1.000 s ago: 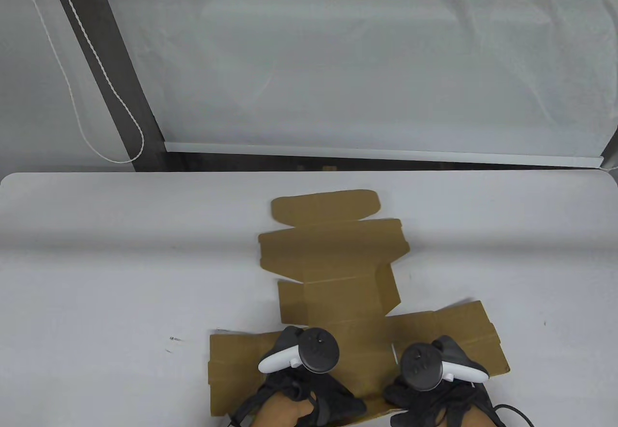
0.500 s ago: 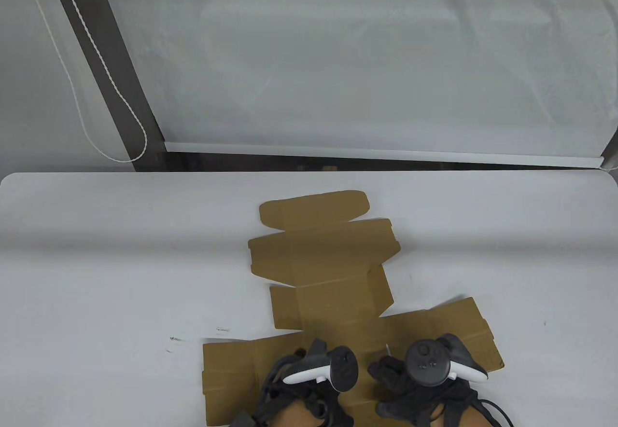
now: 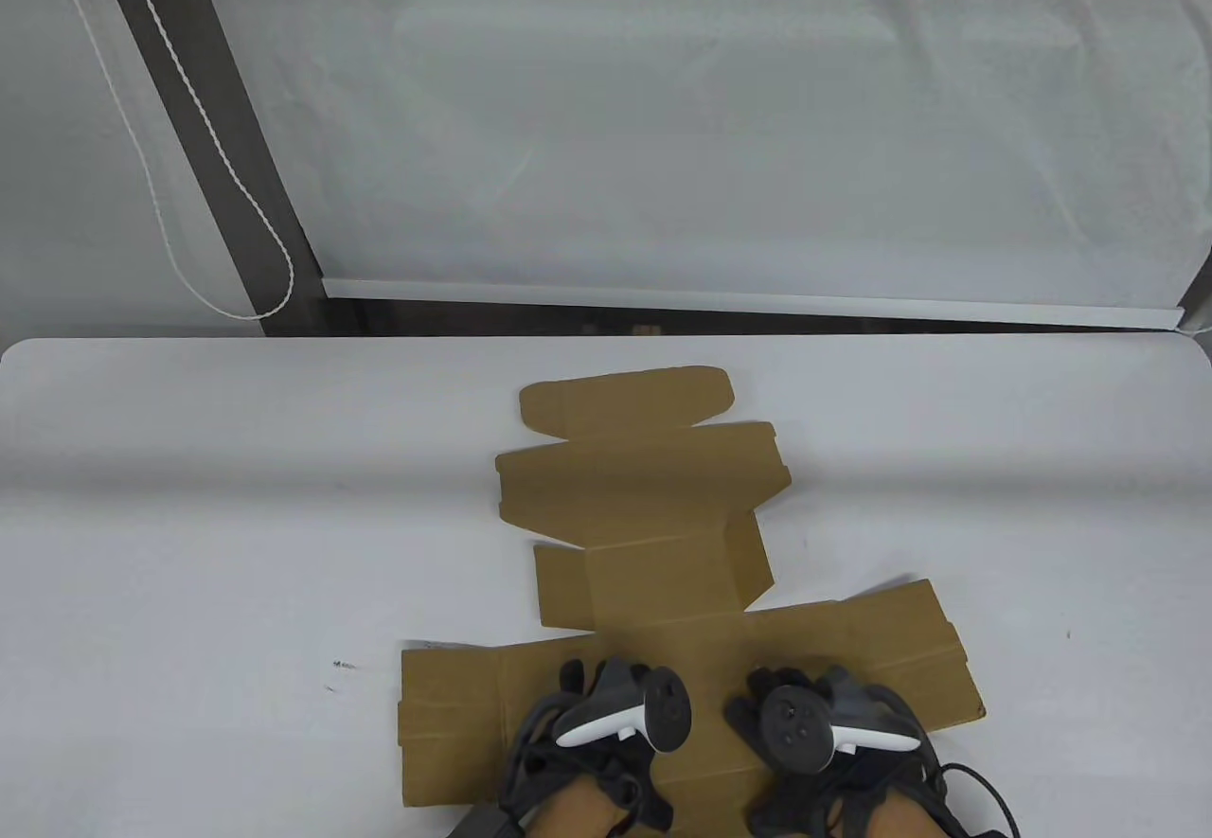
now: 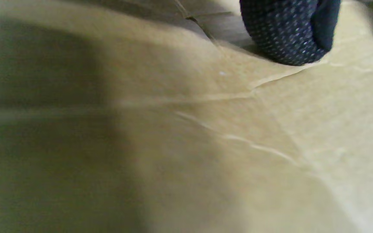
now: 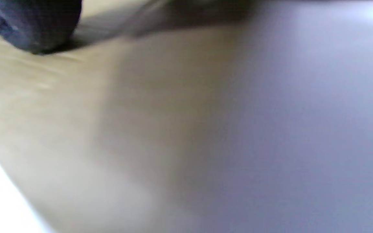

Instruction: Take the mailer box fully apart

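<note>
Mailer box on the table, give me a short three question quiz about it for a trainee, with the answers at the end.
1. True or false: the mailer box stands fully assembled with its lid closed.
2. Multiple choice: where are the left hand and right hand? A) on the cardboard's near panels B) on the far tuck flap C) off the table
3. Fill in: in the left wrist view, a gloved fingertip touches the ____.

Key: 1 false, it lies mostly unfolded, one side flap looks slightly raised. 2 A. 3 cardboard.
</note>
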`<state>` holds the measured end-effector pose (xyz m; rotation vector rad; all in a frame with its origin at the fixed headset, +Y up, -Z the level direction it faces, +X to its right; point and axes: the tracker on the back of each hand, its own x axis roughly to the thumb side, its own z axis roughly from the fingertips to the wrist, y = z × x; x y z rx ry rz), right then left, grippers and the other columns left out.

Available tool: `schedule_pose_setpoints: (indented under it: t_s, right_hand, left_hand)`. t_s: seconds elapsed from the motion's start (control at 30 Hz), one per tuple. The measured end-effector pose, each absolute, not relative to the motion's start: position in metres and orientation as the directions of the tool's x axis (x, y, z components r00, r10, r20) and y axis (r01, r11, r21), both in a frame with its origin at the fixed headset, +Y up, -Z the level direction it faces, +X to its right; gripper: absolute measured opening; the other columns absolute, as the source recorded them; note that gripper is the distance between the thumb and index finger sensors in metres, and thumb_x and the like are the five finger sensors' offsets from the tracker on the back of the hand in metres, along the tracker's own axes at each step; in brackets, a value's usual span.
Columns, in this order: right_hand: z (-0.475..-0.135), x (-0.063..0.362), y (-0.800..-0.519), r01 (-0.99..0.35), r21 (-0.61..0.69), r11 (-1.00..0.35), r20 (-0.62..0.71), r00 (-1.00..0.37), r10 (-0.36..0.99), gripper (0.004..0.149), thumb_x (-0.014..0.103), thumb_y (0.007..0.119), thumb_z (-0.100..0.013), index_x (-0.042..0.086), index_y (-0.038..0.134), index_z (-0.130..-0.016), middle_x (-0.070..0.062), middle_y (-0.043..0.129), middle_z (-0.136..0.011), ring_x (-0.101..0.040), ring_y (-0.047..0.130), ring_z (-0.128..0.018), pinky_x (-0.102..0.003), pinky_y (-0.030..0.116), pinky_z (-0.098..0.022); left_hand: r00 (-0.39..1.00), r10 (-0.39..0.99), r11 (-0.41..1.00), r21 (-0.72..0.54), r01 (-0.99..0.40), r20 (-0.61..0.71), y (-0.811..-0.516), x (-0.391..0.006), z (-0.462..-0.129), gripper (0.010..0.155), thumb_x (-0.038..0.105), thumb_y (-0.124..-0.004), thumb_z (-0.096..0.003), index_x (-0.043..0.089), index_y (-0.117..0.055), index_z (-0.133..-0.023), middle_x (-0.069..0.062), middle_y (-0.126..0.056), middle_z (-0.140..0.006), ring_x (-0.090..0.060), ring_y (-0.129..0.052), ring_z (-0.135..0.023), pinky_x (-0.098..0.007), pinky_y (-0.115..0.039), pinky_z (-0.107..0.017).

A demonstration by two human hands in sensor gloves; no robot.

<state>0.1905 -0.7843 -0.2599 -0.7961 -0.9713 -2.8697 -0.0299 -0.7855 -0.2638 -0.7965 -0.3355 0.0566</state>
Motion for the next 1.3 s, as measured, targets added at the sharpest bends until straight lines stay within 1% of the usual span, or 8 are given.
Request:
schedule_pose_setpoints:
  t_s: [0.5,0.63,0.7,0.83,0.93,1.03,1.17,1.3]
  right_hand:
    - [-0.268,0.232,-0.782,0.159,0.661,-0.734,0.33,-0.94,0.093,0.102,0.06,0.079,-0.043,0.029,0.004,-0.104,-0.02,-0.015,-0.107,-0.045,-0.001,-0.1,-0.059,0.02,-0.075]
    - [-0.269,0.23,-0.779,0.131,0.666,-0.734,0.333,-0.933,0.135,0.101,0.056,0.081,-0.045,0.023,0.007,-0.106,-0.025,-0.012,-0.106,-0.05,0.001,-0.099,-0.062,0.022,-0.074]
    - [-0.273,0.235,-0.766,-0.006,0.686,-0.727,0.26,-0.932,0.253,0.098,0.054,0.079,-0.048,0.022,0.007,-0.106,-0.025,-0.005,-0.11,-0.051,0.01,-0.101,-0.061,0.03,-0.074]
    - [-0.273,0.237,-0.743,-0.134,0.487,-0.863,0.306,-0.9,0.312,0.09,0.053,0.077,-0.05,0.018,0.017,-0.109,-0.028,0.003,-0.112,-0.054,0.021,-0.101,-0.061,0.036,-0.073]
    - [-0.273,0.224,-0.73,-0.205,0.284,-0.936,0.421,-0.851,0.314,0.081,0.053,0.072,-0.052,0.019,0.027,-0.111,-0.028,0.011,-0.114,-0.054,0.025,-0.102,-0.062,0.037,-0.073]
    - [-0.286,0.21,-0.722,-0.33,0.246,-0.911,0.459,-0.789,0.409,0.075,0.052,0.069,-0.054,0.02,0.035,-0.112,-0.026,0.017,-0.117,-0.053,0.025,-0.104,-0.062,0.036,-0.074]
    - [-0.314,0.193,-0.729,-0.202,0.238,-0.95,0.477,-0.827,0.296,0.071,0.052,0.068,-0.054,0.021,0.043,-0.112,-0.022,0.024,-0.121,-0.053,0.023,-0.106,-0.063,0.033,-0.075]
    - [-0.34,0.183,-0.756,-0.125,0.368,-0.922,0.394,-0.877,0.276,0.071,0.053,0.066,-0.054,0.023,0.038,-0.112,-0.015,0.009,-0.12,-0.05,0.013,-0.106,-0.063,0.026,-0.077]
  left_hand:
    - [0.97,-0.034,0.685,-0.701,0.198,0.241,-0.775,-0.058,-0.266,0.108,0.045,-0.088,-0.038,0.032,-0.005,-0.105,-0.011,0.011,-0.11,-0.043,0.005,-0.105,-0.072,0.001,-0.068]
    - [0.936,0.057,0.704,-0.679,0.208,0.346,-0.772,-0.047,-0.26,0.098,0.036,-0.088,-0.044,0.032,-0.012,-0.107,-0.012,0.006,-0.111,-0.043,0.006,-0.103,-0.071,0.004,-0.066]
    - [0.903,0.077,0.799,-0.568,0.199,0.423,-0.762,-0.033,-0.258,0.081,0.033,-0.078,-0.0507,0.027,-0.024,-0.111,-0.013,0.003,-0.113,-0.042,0.007,-0.103,-0.069,0.007,-0.065]
    - [0.85,0.132,0.859,-0.487,0.159,0.51,-0.76,-0.011,-0.257,0.077,0.047,-0.069,-0.0523,0.025,-0.027,-0.113,-0.016,-0.001,-0.116,-0.044,0.004,-0.104,-0.07,0.007,-0.065]
    - [0.819,0.111,0.803,-0.537,0.26,0.563,-0.773,-0.003,-0.253,0.084,0.054,-0.066,-0.0519,0.027,-0.014,-0.112,-0.016,0.003,-0.115,-0.044,0.006,-0.103,-0.07,0.005,-0.064]
    - [0.812,0.136,0.724,-0.616,0.31,0.568,-0.789,-0.002,-0.254,0.084,0.055,-0.063,-0.052,0.029,-0.006,-0.109,-0.014,0.004,-0.114,-0.045,0.002,-0.103,-0.071,0.001,-0.064]
    - [0.837,0.205,0.702,-0.672,0.236,0.507,-0.789,-0.005,-0.256,0.085,0.052,-0.067,-0.052,0.032,-0.006,-0.108,-0.01,0.007,-0.113,-0.043,0.005,-0.103,-0.071,0.001,-0.065]
    - [0.835,0.206,0.696,-0.676,0.242,0.51,-0.789,-0.005,-0.256,0.085,0.051,-0.067,-0.052,0.032,-0.006,-0.108,-0.01,0.008,-0.112,-0.043,0.006,-0.102,-0.071,0.0,-0.065]
